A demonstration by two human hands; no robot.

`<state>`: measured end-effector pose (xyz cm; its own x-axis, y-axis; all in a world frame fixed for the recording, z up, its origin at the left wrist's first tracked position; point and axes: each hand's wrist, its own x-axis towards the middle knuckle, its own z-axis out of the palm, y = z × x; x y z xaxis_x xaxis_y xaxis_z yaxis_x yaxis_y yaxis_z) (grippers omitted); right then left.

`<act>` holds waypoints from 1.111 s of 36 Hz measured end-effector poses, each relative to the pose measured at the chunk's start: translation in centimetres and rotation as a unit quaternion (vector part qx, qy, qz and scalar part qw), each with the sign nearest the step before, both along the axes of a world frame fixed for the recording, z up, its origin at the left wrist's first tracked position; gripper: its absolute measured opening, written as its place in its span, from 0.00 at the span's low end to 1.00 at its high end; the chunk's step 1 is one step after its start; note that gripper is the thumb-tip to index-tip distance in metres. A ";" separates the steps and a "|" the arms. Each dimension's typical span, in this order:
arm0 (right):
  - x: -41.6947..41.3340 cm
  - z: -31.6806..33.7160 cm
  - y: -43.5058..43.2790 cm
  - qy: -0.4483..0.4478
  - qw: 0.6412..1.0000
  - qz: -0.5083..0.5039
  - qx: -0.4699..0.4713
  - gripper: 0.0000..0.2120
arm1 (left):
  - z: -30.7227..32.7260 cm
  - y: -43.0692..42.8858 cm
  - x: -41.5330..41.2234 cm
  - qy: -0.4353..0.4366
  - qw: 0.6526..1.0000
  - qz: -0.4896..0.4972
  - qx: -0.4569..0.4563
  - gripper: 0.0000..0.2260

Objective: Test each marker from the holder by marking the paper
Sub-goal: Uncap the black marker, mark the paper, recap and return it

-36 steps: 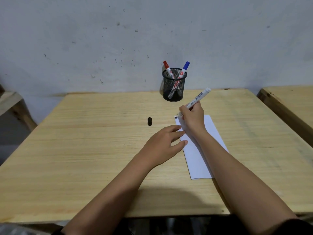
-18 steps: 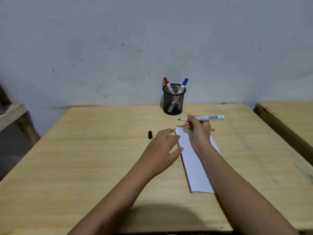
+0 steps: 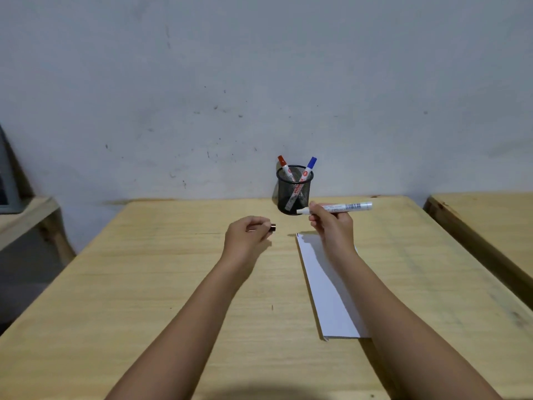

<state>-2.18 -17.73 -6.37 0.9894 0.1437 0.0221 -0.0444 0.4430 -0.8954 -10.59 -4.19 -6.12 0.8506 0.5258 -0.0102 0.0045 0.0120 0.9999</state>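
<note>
A black mesh holder stands at the table's far edge with a red-capped marker and a blue-capped marker in it. My right hand holds an uncapped white marker level above the table, its tip pointing left in front of the holder. My left hand grips the small black cap, raised just off the wood. A white sheet of paper lies under my right forearm, with a small dark mark at its top left corner.
The wooden table runs back to a scuffed grey wall. A second wooden table stands close on the right, with a narrow gap between. A wooden ledge sits at the left.
My left hand moved left and picked the black cap up from the table. My right hand lifted the marker off the paper and turned it level.
</note>
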 end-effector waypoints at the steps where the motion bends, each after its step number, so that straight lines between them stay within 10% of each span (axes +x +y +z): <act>1: -0.1 0.3 0.0 -0.007 1.000 0.007 0.002 0.05 | 0.3 -0.2 0.1 -0.011 0.998 -0.009 -0.060 0.03; 10: -1.6 2.2 -0.4 -0.054 0.997 0.046 0.005 0.03 | 2.0 -1.9 0.5 -0.093 0.956 -0.051 -0.273 0.03; 40: -4.1 1.8 -1.2 -0.197 0.975 0.081 -0.069 0.06 | 2.9 -1.4 -1.5 -0.081 0.977 -0.113 -0.164 0.03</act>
<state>-6.24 -18.93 -4.59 0.8719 0.3256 0.3659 0.2563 0.3333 -0.9073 -12.10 -5.58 -3.20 0.9492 0.3145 -0.0030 -0.1127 0.3491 0.9303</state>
